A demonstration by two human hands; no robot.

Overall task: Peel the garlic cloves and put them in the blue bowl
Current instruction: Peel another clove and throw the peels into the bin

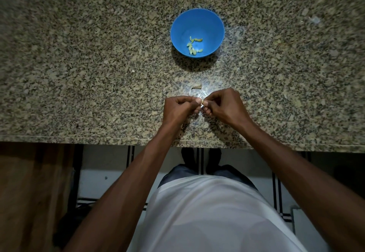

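One blue bowl [215,26], two hands [178,108], about six peeled cloves [194,46]

Left hand [178,107], right hand [222,104] pinch garlic clove [202,102]; peeled cloves [194,46] in blue bowl [214,20].

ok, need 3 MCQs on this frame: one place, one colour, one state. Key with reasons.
1. Where do the peeled cloves lie?
A. in the bowl
B. on the floor
C. on the counter's left end

2. What colour is the bowl?
A. red
B. blue
C. white

3. What are the hands doing?
A. resting flat
B. lifting the bowl
C. both pinching one small clove

Key: 1 A, yellowish cloves sit at the bowl's bottom. 2 B, its wall is plainly blue. 3 C, left hand and right hand meet at the garlic clove.
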